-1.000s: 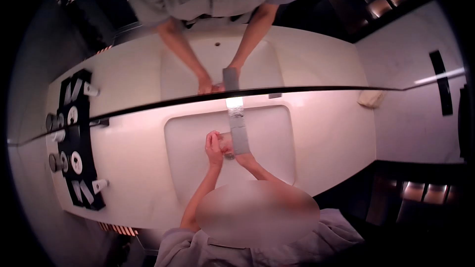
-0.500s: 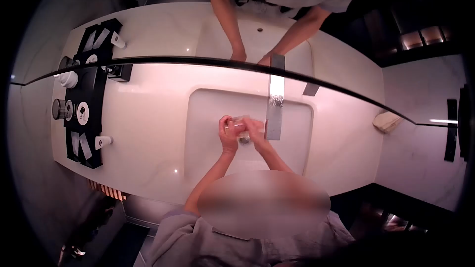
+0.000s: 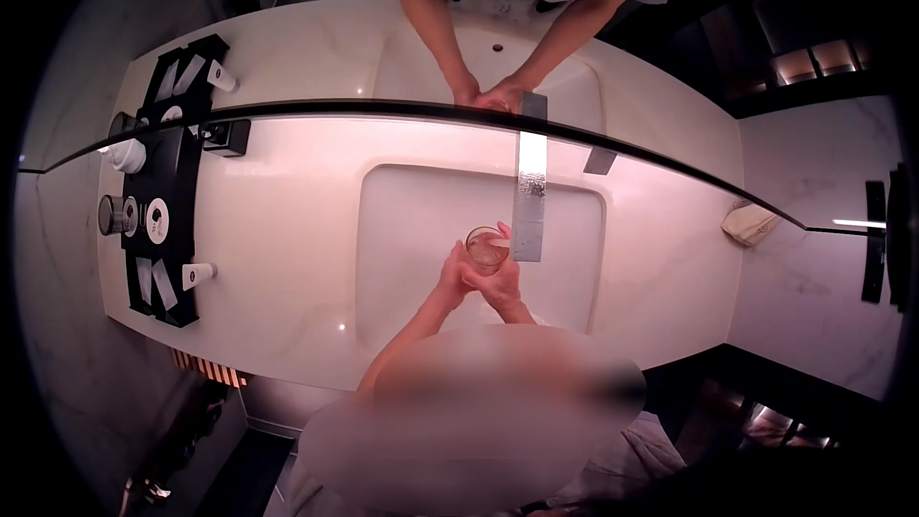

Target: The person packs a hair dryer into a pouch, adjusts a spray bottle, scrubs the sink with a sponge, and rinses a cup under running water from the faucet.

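A clear drinking glass (image 3: 483,247) is held upright over the white sink (image 3: 412,220), its round mouth facing up at me. My left hand (image 3: 456,274) is wrapped against its left and near side. My right hand (image 3: 500,284) grips it from the right and below, with fingertips showing by the far rim. Close on the right is the flat metal faucet (image 3: 529,206); a pale streak, which looks like water, runs from its end into the glass. Whatever lies at the bottom of the glass is hard to make out.
Left on the counter (image 3: 287,258) lies a black tray (image 3: 172,168) with a dark tumbler (image 3: 112,215), a round white card (image 3: 157,220) and packets. Nearby are a white tube (image 3: 198,274) and a black box (image 3: 226,137). A beige pouch (image 3: 749,223) sits far right. A mirror crosses behind.
The glass, earlier tipped and blurred between both hands, now stands upright by the faucet's end. My hands have shifted slightly right and now cup it from below.
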A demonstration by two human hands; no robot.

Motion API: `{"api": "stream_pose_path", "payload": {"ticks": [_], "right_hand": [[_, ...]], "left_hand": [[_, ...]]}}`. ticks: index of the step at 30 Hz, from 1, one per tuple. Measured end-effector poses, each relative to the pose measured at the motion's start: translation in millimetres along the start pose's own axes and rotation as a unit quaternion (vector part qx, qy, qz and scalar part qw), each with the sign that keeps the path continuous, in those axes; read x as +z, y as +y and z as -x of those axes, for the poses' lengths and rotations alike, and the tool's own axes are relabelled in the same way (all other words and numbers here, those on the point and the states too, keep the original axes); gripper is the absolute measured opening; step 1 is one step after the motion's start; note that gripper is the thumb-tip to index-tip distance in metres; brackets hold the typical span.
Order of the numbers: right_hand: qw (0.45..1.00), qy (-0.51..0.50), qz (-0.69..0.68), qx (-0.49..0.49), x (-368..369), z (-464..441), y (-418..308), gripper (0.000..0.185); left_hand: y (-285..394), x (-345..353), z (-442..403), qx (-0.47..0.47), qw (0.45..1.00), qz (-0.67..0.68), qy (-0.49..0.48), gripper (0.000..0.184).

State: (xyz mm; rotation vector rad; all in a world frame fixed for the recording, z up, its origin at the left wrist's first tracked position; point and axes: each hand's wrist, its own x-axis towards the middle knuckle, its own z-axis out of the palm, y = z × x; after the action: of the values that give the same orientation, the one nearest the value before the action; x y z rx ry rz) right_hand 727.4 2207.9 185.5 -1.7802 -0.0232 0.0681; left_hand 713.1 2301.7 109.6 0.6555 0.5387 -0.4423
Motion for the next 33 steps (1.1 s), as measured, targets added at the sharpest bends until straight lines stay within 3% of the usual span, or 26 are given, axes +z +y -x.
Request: {"api": "stream_pose_path", "payload": {"ticks": [1, 3, 4, 5, 6, 7, 9, 10, 12, 14, 16, 17, 19, 20, 22, 25, 29, 32, 33], "right_hand": [[1.000, -0.001, 0.001, 0.000, -3, 0, 2, 0.058], [0.990, -0.069, 0.015, 0.122, -14, -1, 7, 0.085], [0.990, -0.076, 0.014, 0.115, -29, -7, 19, 0.085], [0.978, -0.089, 0.023, 0.190, -43, -18, 34, 0.083], [0.958, -0.106, 0.034, 0.263, -44, -28, 40, 0.081], [0.959, -0.123, 0.032, 0.253, -31, -37, 35, 0.081], [0.969, -0.064, 0.203, 0.129, -11, -51, 24, 0.077], [0.970, -0.077, 0.201, 0.115, -3, -57, 24, 0.077], [0.897, -0.121, 0.415, -0.094, 19, -66, 32, 0.080], [0.887, -0.150, 0.422, -0.112, 14, -54, 25, 0.080], [0.888, -0.166, 0.426, -0.046, 0, -42, 25, 0.080], [0.885, -0.170, 0.431, -0.042, -7, -45, 35, 0.080], [0.925, -0.102, 0.359, -0.068, -19, -47, 55, 0.081], [0.925, -0.101, 0.361, -0.058, -16, -50, 52, 0.081], [0.937, -0.086, 0.300, -0.159, -12, -52, 49, 0.082], [0.963, -0.073, 0.210, -0.152, -7, -39, 42, 0.081], [0.970, -0.067, 0.207, -0.113, -15, -27, 42, 0.078], [0.960, -0.044, 0.262, -0.084, 7, -39, 39, 0.073], [0.923, -0.060, 0.355, -0.133, 28, -41, 38, 0.072]], "left_hand": [[-1, -1, 2, -0.002, 0.998, -0.057, 0.025, 0.045], [-8, -4, 18, -0.004, 0.993, -0.109, 0.054, 0.044], [-7, 3, 32, -0.005, 0.984, -0.174, 0.042, 0.041], [-5, 4, 46, -0.001, 0.971, -0.238, 0.035, 0.039], [-15, -6, 55, 0.074, 0.948, -0.310, 0.021, 0.037], [-14, -17, 64, 0.133, 0.857, -0.497, 0.038, 0.035], [-9, -24, 78, 0.153, 0.822, -0.538, 0.109, 0.034], [-8, -26, 85, 0.161, 0.784, -0.574, 0.171, 0.032], [-5, -44, 95, 0.183, 0.806, -0.540, 0.163, 0.031], [9, -56, 101, 0.203, 0.828, -0.505, 0.137, 0.030], [16, -62, 117, 0.136, 0.889, -0.420, 0.119, 0.018], [15, -65, 119, 0.132, 0.892, -0.415, 0.118, 0.018], [12, -70, 123, 0.209, 0.876, -0.410, 0.142, 0.015], [15, -68, 123, 0.201, 0.878, -0.411, 0.139, 0.015], [17, -66, 127, 0.209, 0.892, -0.363, 0.169, 0.014], [32, -59, 149, 0.231, 0.896, -0.321, 0.199, 0.012], [61, -50, 179, 0.243, 0.895, -0.267, 0.262, 0.011], [85, -48, 191, 0.314, 0.872, -0.216, 0.308, 0.013], [96, -46, 190, 0.349, 0.854, -0.205, 0.326, 0.016]]}}
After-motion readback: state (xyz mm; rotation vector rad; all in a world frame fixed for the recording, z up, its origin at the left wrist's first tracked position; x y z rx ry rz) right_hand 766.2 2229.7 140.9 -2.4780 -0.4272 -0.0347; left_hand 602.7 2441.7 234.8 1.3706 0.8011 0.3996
